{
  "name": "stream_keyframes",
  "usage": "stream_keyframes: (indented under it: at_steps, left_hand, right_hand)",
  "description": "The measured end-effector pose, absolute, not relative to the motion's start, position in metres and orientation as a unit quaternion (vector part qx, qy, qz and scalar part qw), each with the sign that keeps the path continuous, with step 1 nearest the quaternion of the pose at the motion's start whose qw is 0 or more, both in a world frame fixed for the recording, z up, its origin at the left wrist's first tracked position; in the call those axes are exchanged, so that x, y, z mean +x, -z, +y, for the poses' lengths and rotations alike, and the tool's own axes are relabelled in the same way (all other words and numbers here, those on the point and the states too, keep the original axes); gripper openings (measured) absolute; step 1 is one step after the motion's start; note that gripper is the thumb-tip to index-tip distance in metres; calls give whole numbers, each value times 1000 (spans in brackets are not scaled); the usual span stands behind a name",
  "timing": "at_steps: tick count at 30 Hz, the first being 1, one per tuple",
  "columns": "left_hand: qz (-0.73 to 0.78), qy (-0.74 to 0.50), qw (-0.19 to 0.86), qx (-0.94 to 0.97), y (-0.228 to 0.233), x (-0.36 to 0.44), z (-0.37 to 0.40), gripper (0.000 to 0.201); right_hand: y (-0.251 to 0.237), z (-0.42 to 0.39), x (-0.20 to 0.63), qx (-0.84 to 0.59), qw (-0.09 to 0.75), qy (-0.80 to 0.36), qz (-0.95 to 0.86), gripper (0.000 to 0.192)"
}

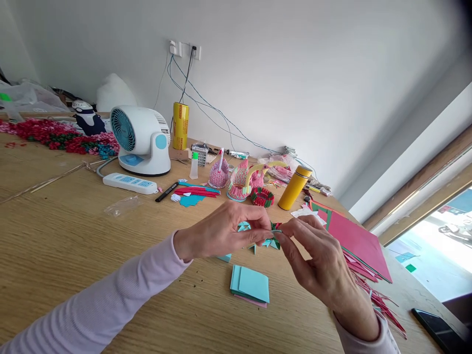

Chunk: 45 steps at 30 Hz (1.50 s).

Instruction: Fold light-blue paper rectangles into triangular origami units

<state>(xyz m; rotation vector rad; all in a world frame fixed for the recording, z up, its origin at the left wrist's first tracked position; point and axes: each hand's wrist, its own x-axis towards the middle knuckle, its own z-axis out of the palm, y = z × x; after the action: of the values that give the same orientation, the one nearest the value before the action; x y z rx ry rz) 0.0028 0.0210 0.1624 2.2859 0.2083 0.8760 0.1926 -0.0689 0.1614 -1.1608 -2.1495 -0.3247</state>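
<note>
Over the wooden table (pixel 55 246), my left hand (pixel 224 228) and my right hand (pixel 320 263) meet and pinch one small green folded paper piece (pixel 276 229) between their fingertips. Just behind the fingers lie several small teal folded triangles (pixel 258 243) on the tabletop. A small stack of light blue paper squares (pixel 250 284) with a pink sheet under it lies below my hands. Both arms wear pale pink sleeves.
Red and green paper sheets (pixel 356 241) lie to the right, a dark phone (pixel 438 329) near the corner. Behind stand a yellow flask (pixel 294 187), pink paper swans (pixel 239 179), a red paper ring (pixel 262 196), a white fan (pixel 142 140), a power strip (pixel 129 183), a marker (pixel 166 191) and a glue bottle (pixel 194 165).
</note>
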Motion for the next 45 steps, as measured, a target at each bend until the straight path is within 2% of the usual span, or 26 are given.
stream_keyframes:
  at_steps: [8, 14, 16, 19, 24, 28, 31, 35, 38, 42, 45]
  left_hand:
    - [78, -325, 362, 870, -163, 3, 20, 19]
    - [139, -362, 381, 839, -166, 2, 21, 20]
    - [172, -385, 360, 832, -168, 2, 23, 21]
    - [220, -384, 303, 844, -165, -1, 30, 24]
    - [288, -251, 201, 902, -125, -18, 47, 16]
    - [269, -168, 146, 937, -74, -38, 57, 26]
    - [278, -170, 134, 936, -52, -44, 61, 6]
    - [317, -298, 257, 863, -56, -34, 55, 5]
    - [317, -390, 366, 783, -65, -19, 42, 14]
    - [271, -404, 480, 730, -65, 2, 25, 19]
    - [257, -402, 503, 720, -60, 10, 19, 21]
  right_hand:
    - [-163, -70, 194, -424, 353, 91, -829, 24]
    - [-165, -67, 204, -512, 340, -13, -789, 34]
    - [-160, -57, 214, -560, 320, -28, -764, 37]
    - [-143, -40, 230, -613, 246, -38, -750, 43]
    - [-105, -39, 241, -621, 219, -137, -740, 41]
    - [-75, -54, 228, -586, 219, -166, -763, 31]
    - [-60, -58, 217, -586, 245, -164, -755, 31]
    - [-56, -56, 204, -611, 314, -195, -700, 36]
    - [-61, -54, 189, -589, 385, -266, -659, 32]
    - [-63, -52, 172, -528, 499, -340, -597, 33]
    - [-60, -52, 167, -524, 545, -348, -554, 35]
